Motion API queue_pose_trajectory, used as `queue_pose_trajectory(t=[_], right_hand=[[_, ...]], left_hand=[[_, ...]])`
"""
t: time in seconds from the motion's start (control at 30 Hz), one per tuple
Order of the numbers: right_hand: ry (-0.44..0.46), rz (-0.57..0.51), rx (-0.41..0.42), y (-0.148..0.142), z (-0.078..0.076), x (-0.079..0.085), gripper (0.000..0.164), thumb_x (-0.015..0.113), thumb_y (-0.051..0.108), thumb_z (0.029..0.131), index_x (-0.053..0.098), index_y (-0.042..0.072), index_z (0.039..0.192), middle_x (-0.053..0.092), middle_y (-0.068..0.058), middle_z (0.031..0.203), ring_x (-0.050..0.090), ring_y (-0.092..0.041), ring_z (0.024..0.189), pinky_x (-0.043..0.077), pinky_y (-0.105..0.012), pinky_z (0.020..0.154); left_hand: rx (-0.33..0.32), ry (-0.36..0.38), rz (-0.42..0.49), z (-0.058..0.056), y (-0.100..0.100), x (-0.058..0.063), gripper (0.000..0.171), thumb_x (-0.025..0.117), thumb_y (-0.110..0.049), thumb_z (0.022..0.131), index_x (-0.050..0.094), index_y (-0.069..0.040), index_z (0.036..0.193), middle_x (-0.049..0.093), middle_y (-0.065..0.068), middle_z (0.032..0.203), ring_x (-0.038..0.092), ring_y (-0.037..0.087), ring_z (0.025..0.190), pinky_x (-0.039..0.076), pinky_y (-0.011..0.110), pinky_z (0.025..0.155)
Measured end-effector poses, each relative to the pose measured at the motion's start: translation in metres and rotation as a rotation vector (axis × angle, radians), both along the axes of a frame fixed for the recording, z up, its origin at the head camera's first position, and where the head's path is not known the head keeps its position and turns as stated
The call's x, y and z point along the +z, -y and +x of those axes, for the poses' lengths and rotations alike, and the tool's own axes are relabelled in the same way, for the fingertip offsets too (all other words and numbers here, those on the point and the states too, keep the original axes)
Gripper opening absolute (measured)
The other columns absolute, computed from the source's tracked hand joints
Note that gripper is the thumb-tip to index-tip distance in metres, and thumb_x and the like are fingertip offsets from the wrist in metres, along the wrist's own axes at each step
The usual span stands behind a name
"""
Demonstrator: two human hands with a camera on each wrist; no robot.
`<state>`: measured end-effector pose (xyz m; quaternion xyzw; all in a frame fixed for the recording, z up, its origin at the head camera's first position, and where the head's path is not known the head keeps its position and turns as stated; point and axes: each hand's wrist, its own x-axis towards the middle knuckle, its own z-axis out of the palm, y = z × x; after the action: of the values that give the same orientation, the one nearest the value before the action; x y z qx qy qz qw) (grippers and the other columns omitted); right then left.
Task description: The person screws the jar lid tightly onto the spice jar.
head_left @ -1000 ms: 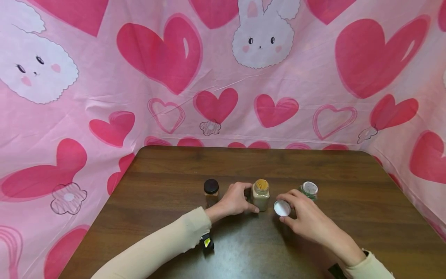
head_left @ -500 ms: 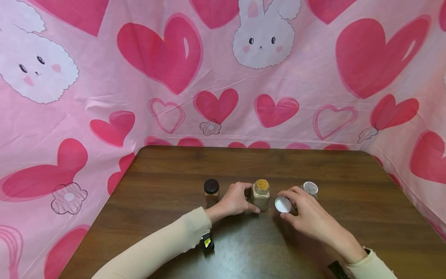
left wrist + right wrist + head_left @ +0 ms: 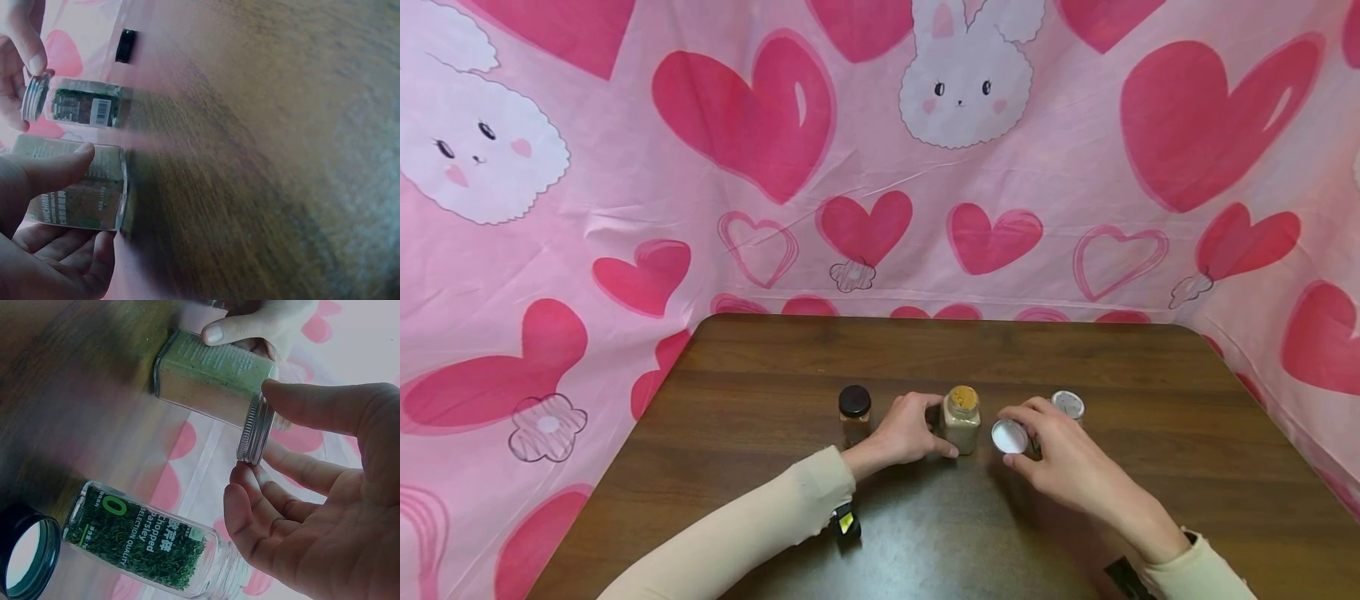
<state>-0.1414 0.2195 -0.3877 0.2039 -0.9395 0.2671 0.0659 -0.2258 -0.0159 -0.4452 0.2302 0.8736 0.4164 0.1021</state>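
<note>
My left hand [image 3: 906,431] grips a square glass spice jar [image 3: 961,429] standing on the table, its mouth uncovered and yellowish powder showing at the top. Between thumb and fingertips, my right hand [image 3: 1063,458] pinches a silver metal screw lid [image 3: 1010,437], its white inside turned up toward the head camera. In the right wrist view, the lid's ridged edge [image 3: 255,428] overlaps the jar's neck end. Just beyond the right hand stands a glass jar of chopped parsley [image 3: 140,534], partly hidden in the head view, with its threaded neck bare.
A black-capped jar [image 3: 855,412] of brown spice stands left of my left hand. On the table beside the parsley jar lies a black ring-shaped lid [image 3: 28,553]. Pink heart-patterned cloth [image 3: 880,150] hangs behind and beside the wooden table [image 3: 790,358].
My right hand has shifted slightly away and to the right with the silver lid, covering more of the parsley jar. My left hand stays still on the spice jar.
</note>
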Motion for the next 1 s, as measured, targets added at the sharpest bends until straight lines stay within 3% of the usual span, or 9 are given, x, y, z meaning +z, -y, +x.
queue_pose_trajectory(t=[1.0], right_hand=[[-0.038,-0.035,-0.034,0.0077,-0.0086,0.01,0.042,0.087,0.01,0.086,0.072,0.005,0.125,0.064,-0.004,0.114,0.062,-0.016,0.093,0.053,-0.037,0.076]], left_hand=[[-0.005,-0.003,0.007,-0.0017,-0.0002,-0.0032,0.064,0.101,-0.017,0.07,0.074,-0.01,0.127,0.076,-0.001,0.115,0.068,0.013,0.106,0.054,0.033,0.093]])
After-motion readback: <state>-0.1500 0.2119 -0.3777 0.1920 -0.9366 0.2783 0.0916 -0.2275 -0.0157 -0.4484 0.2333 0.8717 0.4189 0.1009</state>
